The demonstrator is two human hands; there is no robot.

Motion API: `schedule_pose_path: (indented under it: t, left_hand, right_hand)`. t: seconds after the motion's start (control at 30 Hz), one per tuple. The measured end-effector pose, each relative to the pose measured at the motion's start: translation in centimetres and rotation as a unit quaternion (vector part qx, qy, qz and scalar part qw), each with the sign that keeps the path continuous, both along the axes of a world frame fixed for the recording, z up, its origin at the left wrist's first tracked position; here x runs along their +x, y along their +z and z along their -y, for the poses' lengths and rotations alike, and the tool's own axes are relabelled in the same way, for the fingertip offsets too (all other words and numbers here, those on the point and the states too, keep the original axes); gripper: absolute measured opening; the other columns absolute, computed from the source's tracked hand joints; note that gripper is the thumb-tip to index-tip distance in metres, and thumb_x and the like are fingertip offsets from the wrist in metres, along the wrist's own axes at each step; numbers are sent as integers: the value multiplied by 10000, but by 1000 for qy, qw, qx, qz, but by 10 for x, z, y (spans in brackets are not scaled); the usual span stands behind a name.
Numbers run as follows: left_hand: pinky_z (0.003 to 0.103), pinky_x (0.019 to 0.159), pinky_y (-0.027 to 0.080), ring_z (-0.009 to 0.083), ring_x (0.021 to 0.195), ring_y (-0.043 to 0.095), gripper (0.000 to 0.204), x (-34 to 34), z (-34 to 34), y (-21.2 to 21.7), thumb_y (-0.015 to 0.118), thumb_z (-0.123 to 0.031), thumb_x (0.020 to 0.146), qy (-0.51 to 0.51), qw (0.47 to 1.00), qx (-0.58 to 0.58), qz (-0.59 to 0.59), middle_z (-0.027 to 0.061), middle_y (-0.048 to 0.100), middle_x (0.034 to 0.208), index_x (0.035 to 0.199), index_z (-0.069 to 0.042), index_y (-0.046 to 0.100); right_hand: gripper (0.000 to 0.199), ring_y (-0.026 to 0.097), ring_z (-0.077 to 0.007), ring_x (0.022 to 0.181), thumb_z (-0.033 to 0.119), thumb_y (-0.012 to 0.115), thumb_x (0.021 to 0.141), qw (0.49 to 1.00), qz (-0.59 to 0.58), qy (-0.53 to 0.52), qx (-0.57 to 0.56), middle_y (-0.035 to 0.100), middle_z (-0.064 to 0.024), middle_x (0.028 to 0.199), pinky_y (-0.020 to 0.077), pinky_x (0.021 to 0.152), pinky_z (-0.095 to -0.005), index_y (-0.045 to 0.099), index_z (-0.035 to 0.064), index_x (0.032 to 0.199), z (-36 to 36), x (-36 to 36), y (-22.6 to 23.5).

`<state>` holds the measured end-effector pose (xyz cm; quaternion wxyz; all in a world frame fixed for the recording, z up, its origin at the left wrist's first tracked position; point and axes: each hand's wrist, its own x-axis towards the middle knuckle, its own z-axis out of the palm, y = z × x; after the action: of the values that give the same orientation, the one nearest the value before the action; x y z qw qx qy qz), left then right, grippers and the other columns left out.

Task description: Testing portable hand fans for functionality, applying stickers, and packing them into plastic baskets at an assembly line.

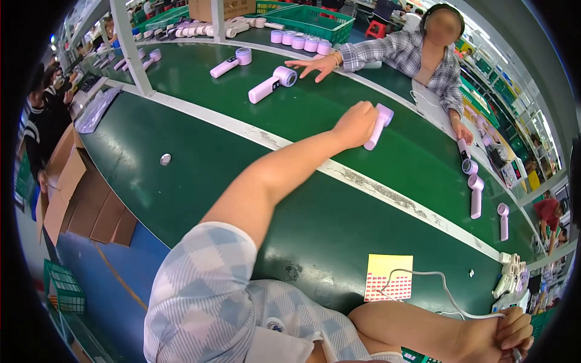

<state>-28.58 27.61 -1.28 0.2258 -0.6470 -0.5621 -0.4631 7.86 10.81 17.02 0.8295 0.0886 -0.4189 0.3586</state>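
Note:
My left hand [357, 126] is stretched out over the green conveyor belt [339, 103]. Its fingers are curled against a lavender handheld fan [379, 128] with a round head; the fingertips are partly hidden behind the hand. At the lower right, my right hand [514, 334] is closed around a white cable [446, 284], which loops back over the bench. Under part of that cable lies a yellow sheet [390, 264] with rows of small red-and-white labels. Another lavender handheld fan [272, 86] lies on the belt, left of a co-worker's open hand [316, 68].
A co-worker [399, 54] sits across the belt, one hand at another fan [465, 156]. More fans [476, 196] lie along the belt. A pale metal rail [260, 138] separates belt from bench [200, 187]. Cardboard boxes [91, 202] stand at left; a green crate [315, 25] is behind.

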Motion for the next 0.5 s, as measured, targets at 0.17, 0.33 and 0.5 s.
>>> schedule_pose_path:
  t: [0.17,0.33,0.5]
  left_hand:
    - [365,555,410,324,583,492,61,-35,101,42,523,-73,654,73,963,-199,-166,158,534,639,631,-25,552]
    - [383,663,430,338,750,525,215,-189,136,5,506,-86,698,399,900,74,157,204,550,887,866,43,541]
    - [418,879,328,321,1075,410,481,-284,132,-41,438,-224,822,563,789,-100,224,213,395,1197,1197,63,349]
  right_hand:
    - [379,218,-110,399,337,283,900,999,12,9,-28,274,31,476,165,377,-270,437,120,630,-3,4,2]
    - [367,279,-126,419,311,281,908,982,113,-134,-66,344,2,498,205,388,-286,466,105,667,-1,-24,12]
    - [350,342,-144,462,272,292,912,984,171,-57,-6,419,-30,546,252,400,-295,468,89,672,-3,-32,6]
